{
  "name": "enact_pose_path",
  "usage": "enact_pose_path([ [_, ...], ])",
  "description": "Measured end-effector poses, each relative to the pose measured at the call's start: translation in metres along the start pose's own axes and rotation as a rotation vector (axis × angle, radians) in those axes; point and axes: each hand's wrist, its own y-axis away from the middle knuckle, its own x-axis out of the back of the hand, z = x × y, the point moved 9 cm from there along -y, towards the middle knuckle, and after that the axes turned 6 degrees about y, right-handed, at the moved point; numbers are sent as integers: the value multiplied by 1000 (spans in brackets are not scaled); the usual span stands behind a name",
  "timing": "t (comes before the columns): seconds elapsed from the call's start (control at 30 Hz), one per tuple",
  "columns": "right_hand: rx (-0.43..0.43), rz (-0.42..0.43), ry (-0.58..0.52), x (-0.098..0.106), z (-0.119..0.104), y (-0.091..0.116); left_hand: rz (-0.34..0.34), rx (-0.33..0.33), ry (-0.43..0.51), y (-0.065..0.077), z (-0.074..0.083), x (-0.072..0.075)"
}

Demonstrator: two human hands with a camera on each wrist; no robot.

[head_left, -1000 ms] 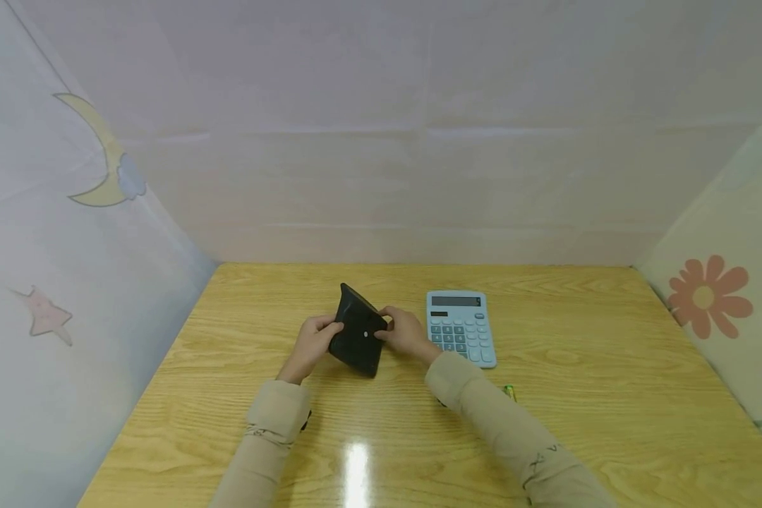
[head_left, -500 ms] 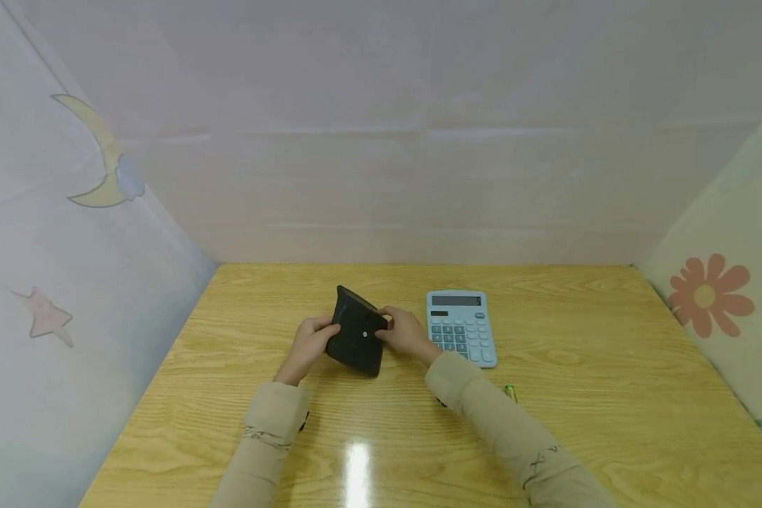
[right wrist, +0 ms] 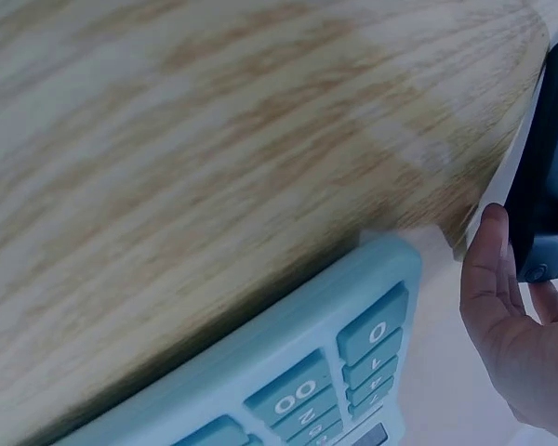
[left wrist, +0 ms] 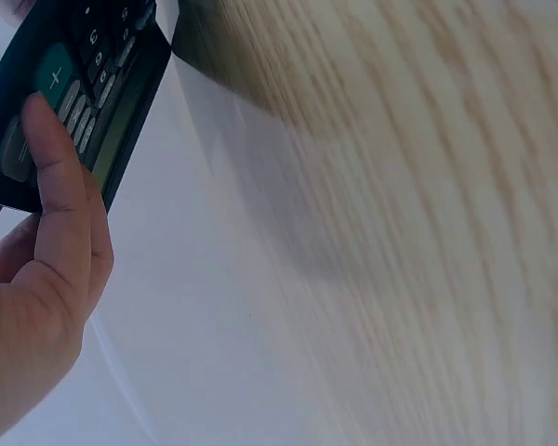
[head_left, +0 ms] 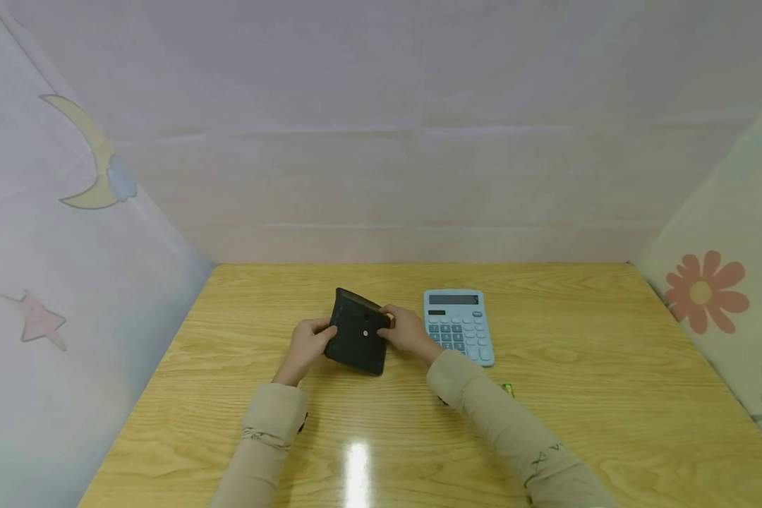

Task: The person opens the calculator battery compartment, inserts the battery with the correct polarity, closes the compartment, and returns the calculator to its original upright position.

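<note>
black calculator (head_left: 353, 348) in both hands (head_left: 307, 343) (head_left: 409, 333)

Your black calculator (head_left: 352, 349) has a pale dot (head_left: 365, 333) on its back and a green plus key (left wrist: 52, 74) on its face. The second calculator (head_left: 480, 333) is light blue, its number keys (head_left: 446, 329) a darker teal with white digits. Your sleeves (head_left: 274, 416) are beige with dark scribbled lines. Your table (head_left: 578, 367) is yellow-brown wood grain, the battery (head_left: 508, 389) green. The pale cloth (head_left: 387, 176) bears a yellow moon (head_left: 99, 147), blue cloud (head_left: 122, 178), pink star (head_left: 41, 322) and red flower (head_left: 729, 274).
</note>
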Motion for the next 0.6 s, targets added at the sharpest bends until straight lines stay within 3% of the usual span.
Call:
enact_pose_path([
  [0.6, 36, -4, 79, 2, -2, 0, -45, 52, -141, -5, -8, -5],
])
